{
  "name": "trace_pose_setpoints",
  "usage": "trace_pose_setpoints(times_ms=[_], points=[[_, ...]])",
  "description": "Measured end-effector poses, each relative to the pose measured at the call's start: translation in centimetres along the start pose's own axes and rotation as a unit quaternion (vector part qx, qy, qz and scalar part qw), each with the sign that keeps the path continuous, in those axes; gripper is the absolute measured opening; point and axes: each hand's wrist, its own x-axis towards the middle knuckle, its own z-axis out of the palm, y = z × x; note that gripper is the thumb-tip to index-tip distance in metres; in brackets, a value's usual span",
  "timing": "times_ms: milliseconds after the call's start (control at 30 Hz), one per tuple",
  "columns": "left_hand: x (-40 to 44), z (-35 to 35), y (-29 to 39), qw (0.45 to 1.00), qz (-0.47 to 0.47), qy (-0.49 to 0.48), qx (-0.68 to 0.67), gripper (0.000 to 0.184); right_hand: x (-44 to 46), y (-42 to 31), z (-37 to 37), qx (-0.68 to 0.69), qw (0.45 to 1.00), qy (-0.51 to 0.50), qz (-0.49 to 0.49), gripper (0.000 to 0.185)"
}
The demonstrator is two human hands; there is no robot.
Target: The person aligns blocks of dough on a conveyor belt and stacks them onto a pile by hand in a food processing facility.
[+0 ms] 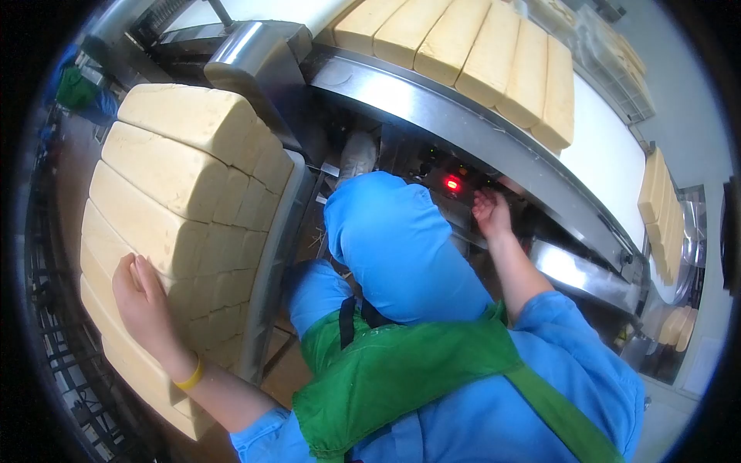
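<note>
At the left rises a tall stack of pale yellow, loaf-shaped blocks, laid in tight rows. My left hand, with a yellow band on the wrist, rests on these blocks, its fingers stretched out and close together. Under the conveyor's metal edge is a dark control panel with a lit red display. Just right of that display is my right hand, palm turned up, fingers loosely bent and apart, with nothing visible in it. Whether it touches the panel I cannot tell.
A steel-edged conveyor with a white belt crosses the top, carrying a row of similar blocks. More blocks stand at the far right. A pale tray borders the stack. A person in green and blue is at upper left.
</note>
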Motion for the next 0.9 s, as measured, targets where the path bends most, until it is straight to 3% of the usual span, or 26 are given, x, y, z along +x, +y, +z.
trace_pose_setpoints(times_ms=[367, 467, 667, 767, 833, 900], points=[[-0.1, -0.3, 0.2, 1.0, -0.009, -0.003, 0.002, 0.035, -0.2, 0.0, 1.2, 0.002, 0.999, 0.031, -0.007, 0.025], [-0.3, 0.3, -0.4, 0.998, 0.052, 0.044, 0.012, 0.04, -0.3, -0.2, 1.2, 0.007, 1.0, 0.023, -0.003, 0.024], [-0.7, -1.0, 1.4, 1.0, -0.017, -0.01, -0.002, 0.036, -0.3, -0.3, 0.6, 0.008, 1.0, -0.002, -0.016, 0.024], [-0.5, 0.1, -1.1, 1.0, 0.002, -0.008, -0.007, 0.04, -1.7, -0.9, 0.5, -0.048, 0.999, -0.014, -0.01, 0.028], [-0.4, -0.2, -1.5, 1.0, -0.011, -0.015, -0.004, 0.043, -3.6, -1.9, 3.2, -0.251, 0.965, 0.014, 0.072, 0.026], [-0.2, 0.0, -3.2, 0.999, 0.007, -0.044, 0.02, 0.046, -7.7, -4.8, 7.4, -0.537, 0.834, -0.131, 0.006, 0.022]])
